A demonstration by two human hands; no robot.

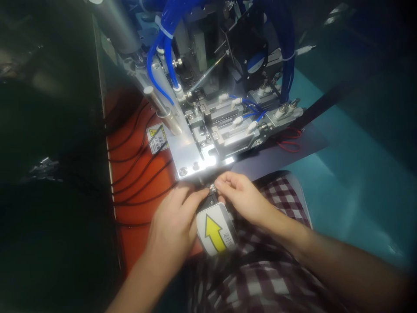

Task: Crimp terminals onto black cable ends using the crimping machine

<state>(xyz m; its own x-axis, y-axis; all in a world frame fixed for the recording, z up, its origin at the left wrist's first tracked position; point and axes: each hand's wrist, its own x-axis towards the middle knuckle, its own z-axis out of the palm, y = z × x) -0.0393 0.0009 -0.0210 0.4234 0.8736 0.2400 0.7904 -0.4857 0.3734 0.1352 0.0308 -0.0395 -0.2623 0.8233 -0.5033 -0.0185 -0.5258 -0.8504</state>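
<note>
Just below the front edge of a bright metal plate [187, 152], both my hands meet at a small shiny metal part [213, 188], whose kind I cannot make out. My right hand [239, 193] pinches it between thumb and fingertips. My left hand [174, 213] is closed, with its thumb reaching to the same part and its other fingers partly hidden under the plate's edge. Right below the fingertips sits a white label with a yellow arrow [213, 230], fixed on a dark block.
A machine with pneumatic cylinders [236, 134] and blue air hoses [167, 48] rises ahead. Several black cables [137, 174] cross the orange surface [137, 239] on the left. A warning label [157, 139] is beside the plate. Red wires [289, 145] hang at the right.
</note>
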